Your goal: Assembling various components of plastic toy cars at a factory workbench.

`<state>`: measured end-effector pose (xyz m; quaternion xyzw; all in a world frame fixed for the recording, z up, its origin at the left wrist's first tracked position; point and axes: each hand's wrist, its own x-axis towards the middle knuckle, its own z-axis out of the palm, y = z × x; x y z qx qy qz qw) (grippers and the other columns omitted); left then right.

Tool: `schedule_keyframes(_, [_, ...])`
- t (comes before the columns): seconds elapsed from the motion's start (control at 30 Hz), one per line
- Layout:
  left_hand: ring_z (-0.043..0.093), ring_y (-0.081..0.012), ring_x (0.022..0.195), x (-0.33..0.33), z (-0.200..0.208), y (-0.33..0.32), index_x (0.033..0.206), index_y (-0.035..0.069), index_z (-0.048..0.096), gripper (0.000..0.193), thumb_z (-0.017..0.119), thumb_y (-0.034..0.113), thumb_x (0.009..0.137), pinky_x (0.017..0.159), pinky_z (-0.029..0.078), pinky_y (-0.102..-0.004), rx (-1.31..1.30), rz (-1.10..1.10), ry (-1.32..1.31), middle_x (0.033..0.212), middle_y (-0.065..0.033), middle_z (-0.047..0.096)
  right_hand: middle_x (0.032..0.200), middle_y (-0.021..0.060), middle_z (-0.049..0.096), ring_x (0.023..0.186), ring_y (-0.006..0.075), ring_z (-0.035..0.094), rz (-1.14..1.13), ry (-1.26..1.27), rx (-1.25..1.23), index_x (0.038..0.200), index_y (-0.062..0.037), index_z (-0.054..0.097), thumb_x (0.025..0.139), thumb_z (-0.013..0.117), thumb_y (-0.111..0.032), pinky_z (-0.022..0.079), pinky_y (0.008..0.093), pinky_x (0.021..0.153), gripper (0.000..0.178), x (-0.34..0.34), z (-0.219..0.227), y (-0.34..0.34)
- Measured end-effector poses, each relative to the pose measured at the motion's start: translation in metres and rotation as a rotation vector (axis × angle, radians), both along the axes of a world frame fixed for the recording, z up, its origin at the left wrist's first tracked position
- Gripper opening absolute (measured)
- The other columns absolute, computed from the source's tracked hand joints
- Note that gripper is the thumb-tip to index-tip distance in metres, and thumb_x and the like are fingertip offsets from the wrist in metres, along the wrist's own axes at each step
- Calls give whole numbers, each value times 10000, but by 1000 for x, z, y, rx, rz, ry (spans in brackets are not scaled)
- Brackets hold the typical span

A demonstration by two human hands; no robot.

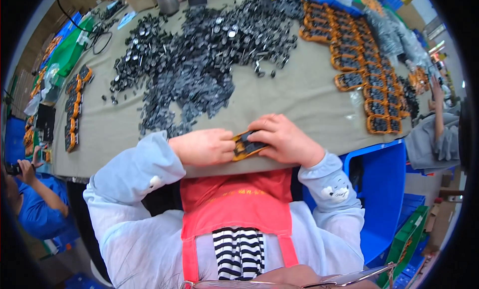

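Observation:
A small orange tray (pixel 245 145) filled with dark parts lies at the near edge of the cloth-covered table (pixel 299 99). My left hand (pixel 204 146) grips its left end, fingers curled. My right hand (pixel 284 138) rests over its right end, fingertips pressing on the dark parts inside. A large heap of small black and silver parts (pixel 199 54) is spread over the table just beyond both hands.
Rows of filled orange trays (pixel 369 74) line the right side, and a shorter stack of orange trays (pixel 74 109) the left. A blue bin (pixel 384 189) stands at my right. One person in blue (pixel 35 199) sits at left, another's grey sleeve (pixel 434 139) at right.

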<state>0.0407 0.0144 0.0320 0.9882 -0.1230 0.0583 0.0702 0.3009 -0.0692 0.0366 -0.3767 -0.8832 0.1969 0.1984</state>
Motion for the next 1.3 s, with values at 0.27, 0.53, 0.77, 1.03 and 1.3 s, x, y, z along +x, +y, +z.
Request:
schedule_keyframes(0.27, [577, -261, 963, -31, 3, -14, 1004, 62, 630, 255, 608, 141, 762, 816, 503, -353, -77, 186, -227, 1037, -91, 604, 1140, 96, 662, 1071, 296, 617, -323, 227, 39, 1090, -75, 676, 805, 748, -102, 494, 382, 917, 296, 47, 9, 36])
schedule_keyframes(0.53, [624, -305, 855, -131, 6, -21, 948, 41, 681, 228, 674, -22, 729, 733, 522, -390, -178, 800, -428, 985, -124, 650, 1269, 138, 612, 1202, 337, 565, -975, -266, 463, 1236, -61, 589, 825, 665, -84, 470, 434, 1017, 418, 168, -25, 187])
schedule_keyframes(0.77, [620, -319, 854, -187, 7, -11, 919, 16, 667, 81, 681, 0, 842, 746, 512, -381, -164, 1208, -570, 925, -132, 636, 1444, 73, 512, 1353, 331, 450, -951, -625, 253, 1323, -135, 547, 829, 602, -94, 409, 571, 1052, 498, 214, -16, 211])
schedule_keyframes(1.03, [606, -340, 966, -178, -14, 115, 1004, 55, 670, 156, 689, 89, 853, 831, 512, -416, -277, 1353, -651, 1071, -136, 612, 1192, 87, 610, 1153, 325, 569, -637, -493, 542, 1110, -105, 614, 746, 755, -109, 490, 472, 920, 391, 188, 1, 172])
schedule_keyframes(1.3, [580, -335, 1058, -140, -17, 177, 1046, 32, 680, 208, 695, 107, 852, 925, 493, -393, 22, 1269, -318, 1147, -137, 588, 1050, 128, 641, 1034, 367, 601, -608, -561, 210, 1033, -59, 607, 721, 771, -123, 496, 441, 852, 357, 125, 21, 129])
